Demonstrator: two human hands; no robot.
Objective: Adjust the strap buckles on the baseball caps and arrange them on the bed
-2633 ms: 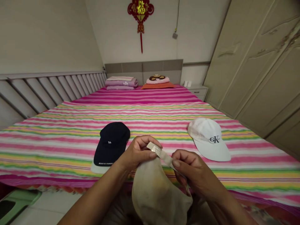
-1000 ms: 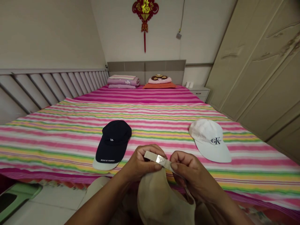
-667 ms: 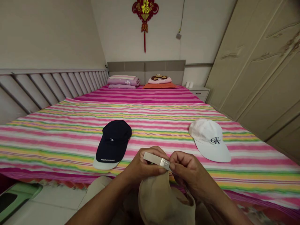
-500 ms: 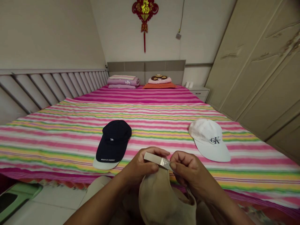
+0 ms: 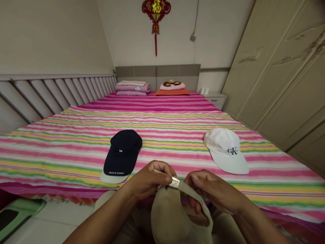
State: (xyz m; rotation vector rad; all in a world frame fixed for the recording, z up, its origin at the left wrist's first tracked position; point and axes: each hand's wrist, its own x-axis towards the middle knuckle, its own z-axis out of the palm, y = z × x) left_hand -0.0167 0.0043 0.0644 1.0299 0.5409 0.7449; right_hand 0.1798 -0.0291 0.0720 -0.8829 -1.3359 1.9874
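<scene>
A beige cap (image 5: 169, 211) hangs upright at the bottom centre, its back opening facing right. My left hand (image 5: 156, 179) pinches the cap's strap beside a shiny metal buckle (image 5: 174, 182). On the other side, my right hand (image 5: 208, 188) curls around the strap near the opening; some of its fingers are behind the strap, and whether they grip it is unclear. A navy cap (image 5: 123, 152) with a white brim edge lies on the bed at the left. At the right lies a white cap (image 5: 227, 150) with dark letters.
The caps lie on a striped bedspread (image 5: 172, 135). Folded purple bedding (image 5: 133, 88) and a pink-and-orange stack (image 5: 172, 88) sit by the headboard. A green stool (image 5: 24, 213) stands at the lower left, a wardrobe (image 5: 281, 74) at the right.
My left hand has shifted its pinch to the strap right beside the buckle. My right hand has moved off the buckle, slightly down and right, and its fingers have loosened. The buckle has moved left and down.
</scene>
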